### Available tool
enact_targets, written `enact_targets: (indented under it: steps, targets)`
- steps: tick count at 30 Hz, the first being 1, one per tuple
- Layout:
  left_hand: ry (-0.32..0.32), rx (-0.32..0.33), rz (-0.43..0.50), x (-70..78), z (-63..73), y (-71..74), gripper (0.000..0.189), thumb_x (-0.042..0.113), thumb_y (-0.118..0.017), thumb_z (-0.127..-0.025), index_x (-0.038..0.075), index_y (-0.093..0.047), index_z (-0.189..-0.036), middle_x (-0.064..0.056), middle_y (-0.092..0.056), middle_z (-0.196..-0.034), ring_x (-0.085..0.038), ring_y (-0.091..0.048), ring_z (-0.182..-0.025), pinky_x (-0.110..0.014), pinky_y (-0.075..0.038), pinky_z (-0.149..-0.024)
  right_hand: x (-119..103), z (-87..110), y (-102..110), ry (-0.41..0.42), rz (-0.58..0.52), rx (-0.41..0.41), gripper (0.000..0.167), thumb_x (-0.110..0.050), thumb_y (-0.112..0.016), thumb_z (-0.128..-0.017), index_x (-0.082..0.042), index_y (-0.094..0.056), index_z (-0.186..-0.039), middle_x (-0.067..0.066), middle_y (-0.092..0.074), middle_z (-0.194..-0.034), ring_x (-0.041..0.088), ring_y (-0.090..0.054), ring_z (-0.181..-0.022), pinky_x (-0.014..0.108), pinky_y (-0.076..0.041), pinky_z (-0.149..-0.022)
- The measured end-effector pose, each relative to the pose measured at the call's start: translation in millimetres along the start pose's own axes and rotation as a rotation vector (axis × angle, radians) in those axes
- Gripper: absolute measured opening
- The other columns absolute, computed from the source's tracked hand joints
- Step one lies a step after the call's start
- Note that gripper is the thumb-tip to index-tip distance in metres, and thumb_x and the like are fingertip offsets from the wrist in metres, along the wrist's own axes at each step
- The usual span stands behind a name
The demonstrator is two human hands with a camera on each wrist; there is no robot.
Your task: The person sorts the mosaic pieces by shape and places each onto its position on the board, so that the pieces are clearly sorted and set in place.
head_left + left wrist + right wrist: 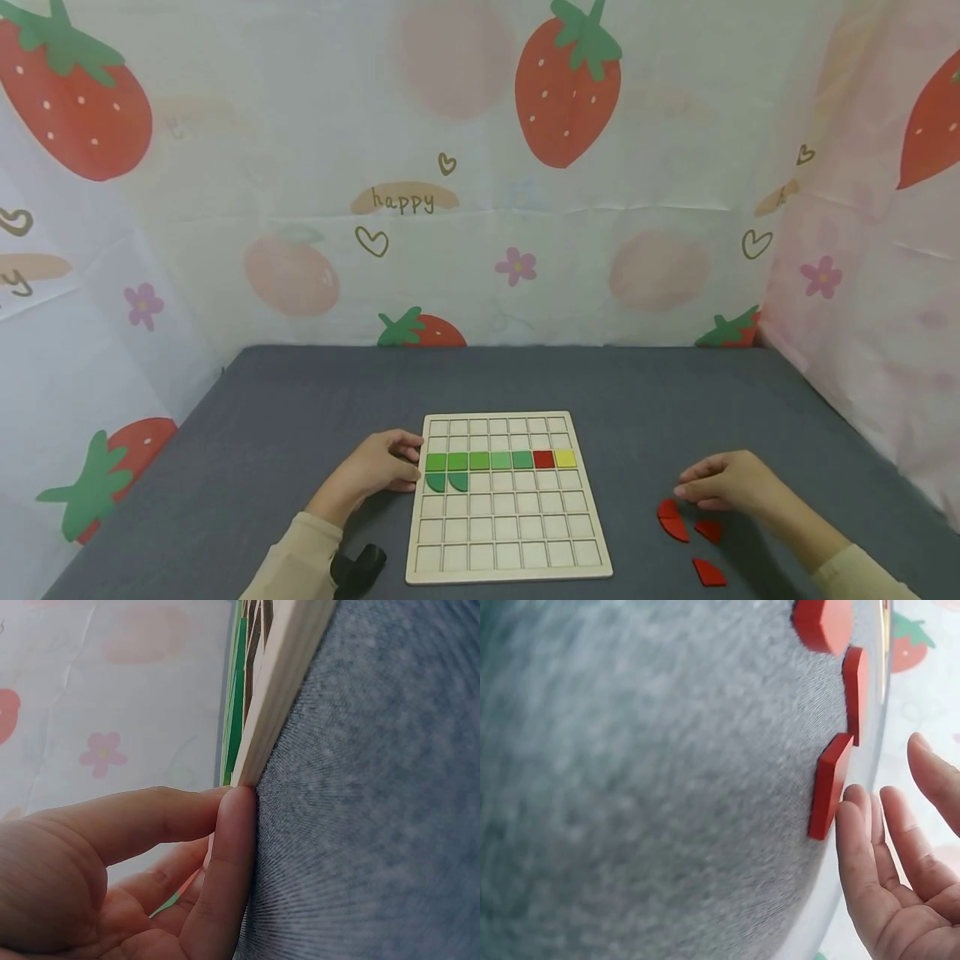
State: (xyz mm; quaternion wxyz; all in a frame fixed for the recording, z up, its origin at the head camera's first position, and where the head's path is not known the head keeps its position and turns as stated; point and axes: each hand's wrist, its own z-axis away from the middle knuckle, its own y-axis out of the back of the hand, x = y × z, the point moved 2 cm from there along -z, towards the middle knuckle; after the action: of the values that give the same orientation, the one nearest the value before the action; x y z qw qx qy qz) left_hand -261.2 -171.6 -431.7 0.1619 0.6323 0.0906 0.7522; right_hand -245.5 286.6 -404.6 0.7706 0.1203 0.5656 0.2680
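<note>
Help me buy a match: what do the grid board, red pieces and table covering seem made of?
Grid board: probably plywood, matt, from its pale, faintly lined edge.
Red pieces: painted wood or plastic, smooth; the even colour leaves it open.
Table covering: apparently woven fabric, matt, finely ribbed close up.

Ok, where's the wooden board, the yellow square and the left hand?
Wooden board [507,502], head view: bare cell near its middle.
Yellow square [566,459], head view: its middle.
Left hand [377,463], head view: back of the hand.

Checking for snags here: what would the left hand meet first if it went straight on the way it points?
The board, seemingly at once: the left hand has its fingers against the board's left edge.
</note>
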Motion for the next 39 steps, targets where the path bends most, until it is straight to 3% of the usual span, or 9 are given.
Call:
enact_targets:
  steps: [11,19,30,39]
  targets:
    - [-0.01,-0.001,-0.003,0.5,0.9,0.7,0.05,-0.012,-0.07,-0.078,-0.008,-0.058,-0.128,-0.015,-0.056,-0.098,-0.018,-0.06,-0.073,-0.033,-0.061,-0.065,5,-0.8,-2,-0.011,0.011,-0.032,0.035,-0.016,-0.083,-0.08,0.007,-0.072,-0.104,-0.001,-0.075,-0.089,0.012,-0.07,-0.079,0.032,-0.063,-0.073]
    - [0.001,-0.002,-0.001,-0.5,-0.6,0.5,0.051,-0.012,-0.07,-0.079,-0.008,-0.058,-0.128,-0.015,-0.056,-0.099,-0.018,-0.06,-0.074,-0.033,-0.061,-0.066,5,-0.2,-7,-0.074,0.066,-0.019,0.027,-0.018,-0.085,-0.077,0.002,-0.075,-0.093,0.002,-0.073,-0.08,0.014,-0.068,-0.072,0.032,-0.062,-0.068]
    - [-0.001,-0.009,-0.001,-2.2,-2.1,0.0,0.05,-0.011,-0.07,-0.079,-0.008,-0.058,-0.128,-0.014,-0.055,-0.099,-0.018,-0.06,-0.074,-0.033,-0.061,-0.066,-7,-0.3,-18,-0.082,0.147,0.028,0.02,-0.014,-0.085,-0.076,0.002,-0.076,-0.086,0.002,-0.07,-0.07,0.012,-0.065,-0.063,0.03,-0.061,-0.061]
    - [0.005,-0.002,-0.007,-4.5,-4.1,0.4,0.05,-0.011,-0.07,-0.079,-0.008,-0.058,-0.128,-0.014,-0.056,-0.1,-0.018,-0.06,-0.074,-0.033,-0.061,-0.065,-18,-4.5,-29,0.009,0.271,0.085,0.018,-0.011,-0.086,-0.073,0.0,-0.073,-0.078,0.002,-0.065,-0.063,0.012,-0.063,-0.058,0.03,-0.06,-0.057]
